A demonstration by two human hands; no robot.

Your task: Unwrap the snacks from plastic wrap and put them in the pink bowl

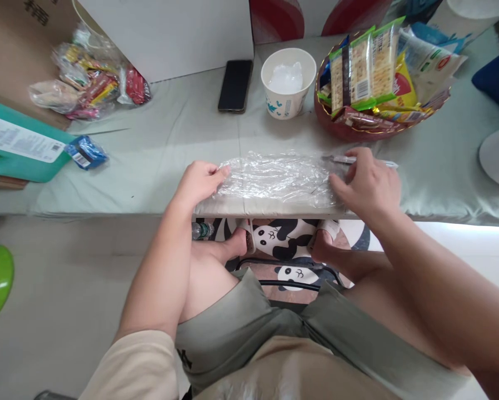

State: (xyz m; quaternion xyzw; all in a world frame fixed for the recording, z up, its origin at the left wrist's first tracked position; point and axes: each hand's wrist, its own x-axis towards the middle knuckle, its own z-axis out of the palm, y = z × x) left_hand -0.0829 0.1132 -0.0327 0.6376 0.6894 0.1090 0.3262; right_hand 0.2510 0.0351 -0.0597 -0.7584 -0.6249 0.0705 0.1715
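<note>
A crumpled sheet of clear plastic (278,176) lies stretched along the front edge of the cloth-covered table. My left hand (200,182) pinches its left end between thumb and fingers. At the other end my right hand (370,180) is closed on the plastic, thumb and fingers curled together. A thin white pen-like stick (344,159) passes under the fingers of that hand, its far end showing on the right. Behind the plastic stands a paper cup (288,83) with something whitish and translucent inside.
A dark phone (235,86) lies left of the cup. A snack-filled basket (353,125) stands to the right. Bagged snacks (95,83), a teal box (24,139) and a small blue packet (86,152) are at the left. A white box (170,33) stands behind.
</note>
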